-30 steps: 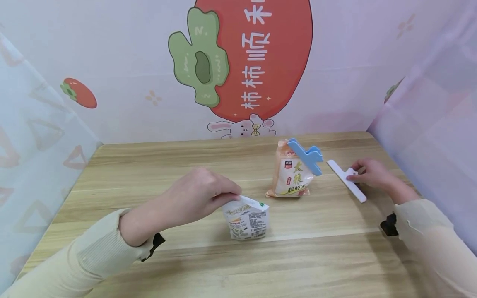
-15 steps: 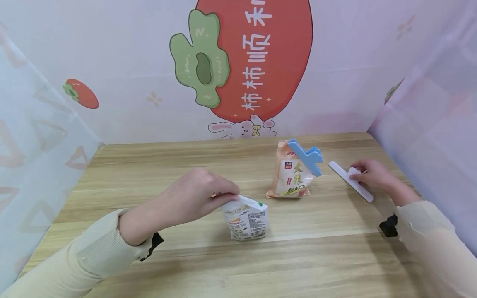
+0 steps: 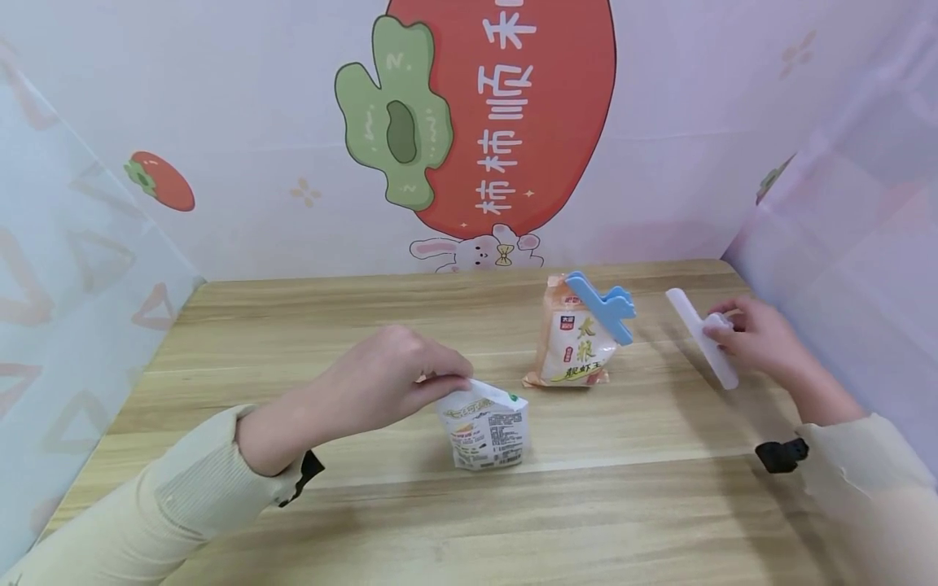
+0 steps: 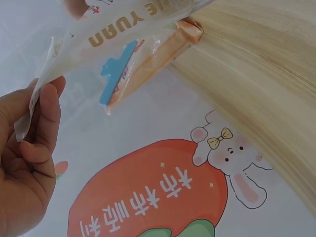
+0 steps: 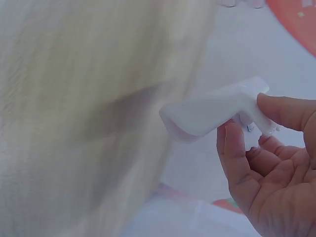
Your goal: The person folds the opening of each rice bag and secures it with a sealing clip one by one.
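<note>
In the head view my left hand (image 3: pixel 381 374) pinches the folded top edge of a small white printed food bag (image 3: pixel 487 435), which stands on the table. The left wrist view shows that edge between the thumb and fingers of the left hand (image 4: pixel 29 153). Over at the right, my right hand (image 3: pixel 758 342) grips a white bag clip (image 3: pixel 699 338) by its handle, raised off the tabletop. In the right wrist view, thumb and fingers pinch the handle of the clip (image 5: pixel 212 108), whose long bars point away from the palm.
An orange and white food bag (image 3: pixel 575 346) stands between the hands, farther back. A blue bag clip (image 3: pixel 601 308) sits slantwise across its top right corner. The wooden table (image 3: pixel 330 317) ends at a printed backdrop (image 3: pixel 256 203), with cloth walls at both sides.
My right hand has lifted the white clip off the table, and the clip has turned somewhat more upright. The left hand and its bag are almost unmoved.
</note>
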